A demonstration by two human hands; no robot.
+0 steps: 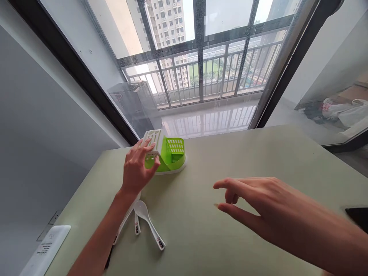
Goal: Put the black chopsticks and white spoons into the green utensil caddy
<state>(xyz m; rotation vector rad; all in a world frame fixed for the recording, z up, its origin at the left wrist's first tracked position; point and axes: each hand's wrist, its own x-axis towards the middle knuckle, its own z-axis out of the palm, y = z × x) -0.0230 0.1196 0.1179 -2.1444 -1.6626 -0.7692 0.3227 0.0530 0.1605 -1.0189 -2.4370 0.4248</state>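
At the table's far left edge stands a green plastic utensil holder (175, 163) with a latticed basket on its right side and a white base. Its white slotted top (156, 137) lies under the fingers of my left hand (134, 166), while the thumb presses the near side. Over the middle right of the table, my right hand (255, 197) hangs in the air, thumb and index finger apart, holding nothing. Below the holder lies a white spoon (148, 218) with its handle toward me. Another white handle (137, 225) lies beside it, and my left forearm partly hides more white utensils.
A white power strip or similar device (47, 247) lies at the left edge of the pale green table (198, 230). A dark object (358, 218) shows at the right edge. Beyond the table stands a glass door with a balcony railing outside.
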